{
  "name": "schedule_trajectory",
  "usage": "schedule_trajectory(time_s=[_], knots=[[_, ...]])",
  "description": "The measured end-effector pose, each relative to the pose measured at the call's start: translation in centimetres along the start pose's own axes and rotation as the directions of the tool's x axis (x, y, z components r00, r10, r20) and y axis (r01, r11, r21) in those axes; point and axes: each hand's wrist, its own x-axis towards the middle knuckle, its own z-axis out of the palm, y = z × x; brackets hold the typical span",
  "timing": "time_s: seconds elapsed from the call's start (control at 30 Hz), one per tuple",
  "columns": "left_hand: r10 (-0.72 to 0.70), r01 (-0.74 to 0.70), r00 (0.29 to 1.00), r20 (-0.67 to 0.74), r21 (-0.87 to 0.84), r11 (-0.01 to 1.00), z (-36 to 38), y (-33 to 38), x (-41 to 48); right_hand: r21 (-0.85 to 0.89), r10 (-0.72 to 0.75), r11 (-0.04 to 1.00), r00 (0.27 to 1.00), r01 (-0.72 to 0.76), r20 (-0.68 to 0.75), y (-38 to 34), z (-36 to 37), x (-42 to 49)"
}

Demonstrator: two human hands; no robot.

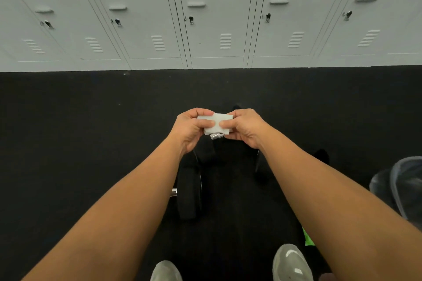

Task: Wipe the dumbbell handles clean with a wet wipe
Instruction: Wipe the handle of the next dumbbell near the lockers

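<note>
A folded white wet wipe (215, 123) is held up in front of me between both hands. My left hand (190, 129) pinches its left side and my right hand (243, 126) pinches its right side, thumbs on top. Below the hands, black dumbbells lie on the dark floor: one weight plate (189, 191) stands on edge between my forearms, with a bit of chrome bar end (174, 192) showing at its left. A small chrome piece (216, 136) shows just under the wipe. The dumbbell handles are mostly hidden by my arms and the dark floor.
A row of grey lockers (210, 18) lines the wall ahead. The floor is black rubber (80, 121). A grey bin with a plastic liner (402, 187) stands at the right. Something bright green (308, 238) lies by my right shoe (291, 262); my left shoe (165, 271) is near the bottom edge.
</note>
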Motion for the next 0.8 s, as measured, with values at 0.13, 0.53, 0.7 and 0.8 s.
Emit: schedule_trajectory(time_s=[0.13,0.53,0.7,0.8], knots=[[-0.001,0.002,0.999,-0.041,0.019,1.0,-0.6,-1.3,2.4,0.039,0.041,0.998,0.998,-0.039,-0.042,0.6,-0.3,2.2],[0.219,-0.008,0.948,-0.233,0.667,0.745,-3.0,-6.1,8.8,0.037,0.205,0.979,0.964,-0.202,-0.172,5.7,-1.9,9.7],[0.331,-0.085,0.939,-0.098,0.863,0.497,-3.0,-8.0,11.9,0.033,0.188,0.982,0.96,-0.185,-0.205,6.8,-1.6,12.4],[0.299,-0.05,0.952,-0.074,0.92,0.389,-3.0,-9.3,13.3,-0.024,0.123,0.991,0.963,-0.132,-0.24,7.0,-0.9,13.8]])
